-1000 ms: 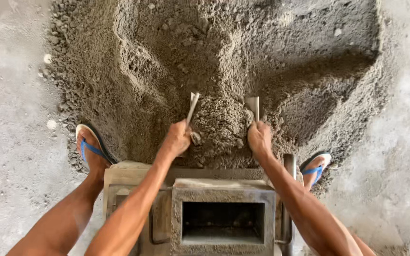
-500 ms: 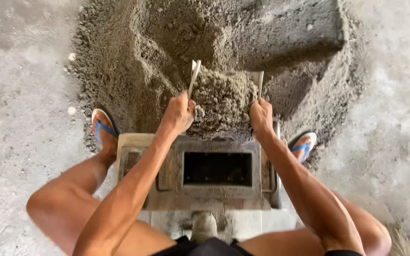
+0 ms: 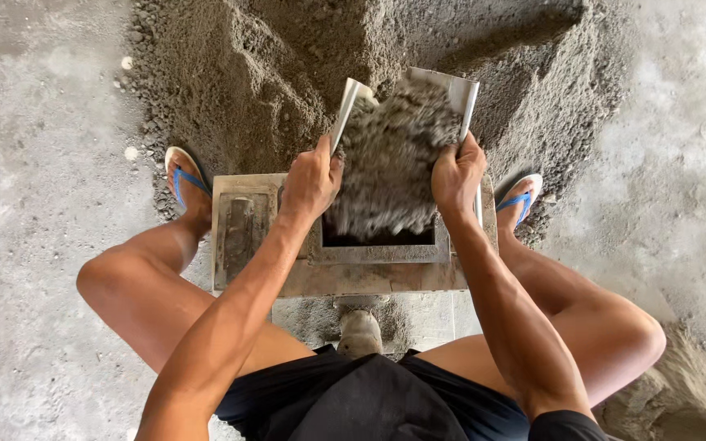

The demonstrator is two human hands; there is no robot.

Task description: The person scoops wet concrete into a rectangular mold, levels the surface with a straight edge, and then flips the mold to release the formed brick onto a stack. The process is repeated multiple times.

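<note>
The sand pile [image 3: 288, 73] lies far. Near it, the mould [image 3: 386, 257] sits between my feet. My left hand [image 3: 310, 184] and right hand [image 3: 453, 174] clamp the scoop [image 3: 406, 122], long axis running far-to-near, tilted down, spilling mix [image 3: 386, 175] into the mould.

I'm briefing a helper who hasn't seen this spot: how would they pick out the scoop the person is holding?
Start at the big grey sand pile on the concrete floor. At its near edge sits a metal block mould, between two feet in blue-strapped sandals. The scoop is the shiny flat-sided metal tray tilted over the mould, gripped by the left hand and right hand, spilling grey mix.
</note>
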